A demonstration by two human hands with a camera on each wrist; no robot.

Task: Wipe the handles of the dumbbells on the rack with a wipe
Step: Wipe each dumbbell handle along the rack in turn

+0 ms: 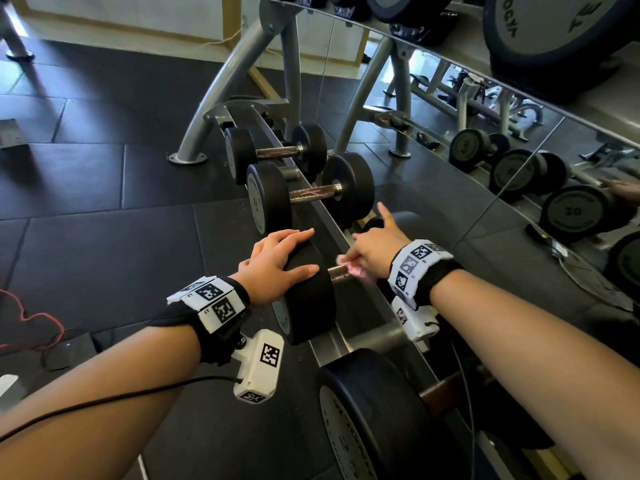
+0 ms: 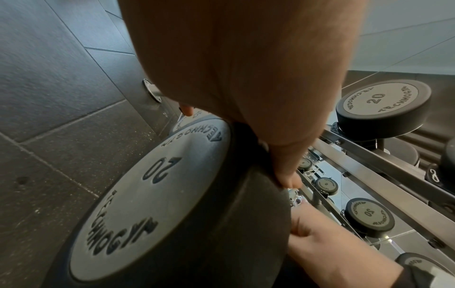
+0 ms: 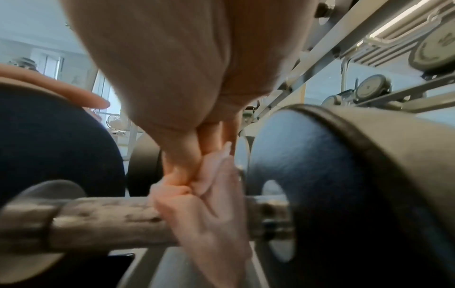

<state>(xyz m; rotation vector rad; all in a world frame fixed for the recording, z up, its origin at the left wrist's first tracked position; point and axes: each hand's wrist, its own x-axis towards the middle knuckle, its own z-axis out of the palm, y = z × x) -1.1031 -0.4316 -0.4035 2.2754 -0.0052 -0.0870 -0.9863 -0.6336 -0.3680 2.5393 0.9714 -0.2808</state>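
On the rack's (image 1: 332, 344) lowest rail, the third dumbbell (image 1: 308, 299) is steadied by the flat, open left hand (image 1: 277, 261) while its handle (image 3: 105, 220) is rubbed with the wipe (image 1: 353, 270) pinched in the right hand (image 1: 372, 251); other handles presumably remain.

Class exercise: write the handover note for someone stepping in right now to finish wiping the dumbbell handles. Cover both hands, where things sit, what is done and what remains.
Left hand: open, fingers flat on top of the near head of the 20 dumbbell, steadying it on the rack.
Right hand: holds the pink wipe wrapped on that dumbbell's handle, near the far head.
Done: this handle is mid-wipe; whether the two dumbbells further along were wiped cannot be told.
Left: finish this handle, then the big dumbbell nearest you and any others unwiped.
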